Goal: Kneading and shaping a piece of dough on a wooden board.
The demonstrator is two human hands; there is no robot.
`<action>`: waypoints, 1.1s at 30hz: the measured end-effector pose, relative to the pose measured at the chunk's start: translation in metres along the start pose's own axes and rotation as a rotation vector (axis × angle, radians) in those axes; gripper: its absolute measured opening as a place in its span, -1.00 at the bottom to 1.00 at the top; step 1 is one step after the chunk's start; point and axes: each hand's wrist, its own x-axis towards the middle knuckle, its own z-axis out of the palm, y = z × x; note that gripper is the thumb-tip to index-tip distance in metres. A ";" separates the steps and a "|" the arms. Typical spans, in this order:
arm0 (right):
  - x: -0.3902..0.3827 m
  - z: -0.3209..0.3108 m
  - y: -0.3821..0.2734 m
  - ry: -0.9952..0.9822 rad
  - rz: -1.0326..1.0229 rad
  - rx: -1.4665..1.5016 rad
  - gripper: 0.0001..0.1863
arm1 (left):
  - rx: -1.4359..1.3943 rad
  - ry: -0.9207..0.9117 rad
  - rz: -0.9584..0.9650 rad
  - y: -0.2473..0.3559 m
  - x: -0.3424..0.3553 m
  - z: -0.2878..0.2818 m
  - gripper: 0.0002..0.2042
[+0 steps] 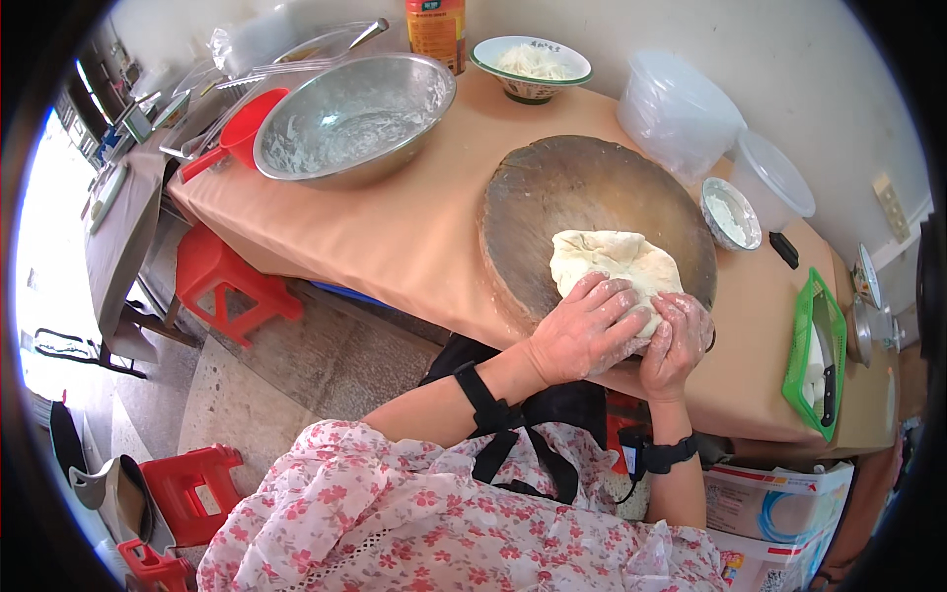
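A lump of pale dough (617, 256) lies on the near part of a thick round wooden board (562, 187). My left hand (590, 328) presses onto the dough from its near left side, fingers curled over it. On the near right side, my right hand (677, 342) is closed round the dough's edge, close beside the left. White flour coats the fingers of both hands. The dough's near part is hidden under them.
Left of the board stand a floury steel basin (360, 118) and a red ladle (247, 128). Behind is a bowl of white shreds (533, 64). At right are a flour bowl (730, 214), clear tubs (681, 109) and a green basket (801, 355) with a knife (830, 395).
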 end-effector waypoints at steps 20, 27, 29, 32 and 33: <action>-0.001 0.002 0.002 0.015 0.005 0.034 -0.75 | 0.013 0.010 0.021 -0.001 0.003 -0.002 -0.63; 0.000 0.000 -0.001 0.003 0.014 0.021 -0.75 | 0.001 0.000 0.025 -0.001 0.002 -0.003 -0.62; 0.000 -0.002 -0.003 -0.005 0.022 0.019 -0.75 | 0.016 -0.003 0.017 -0.001 0.002 -0.003 -0.63; 0.002 -0.009 -0.006 -0.046 0.049 0.051 -0.79 | -0.016 -0.016 0.014 -0.001 0.000 -0.003 -0.62; 0.006 -0.014 -0.008 -0.099 0.057 0.051 -0.80 | -0.017 -0.014 0.012 -0.001 0.000 -0.003 -0.62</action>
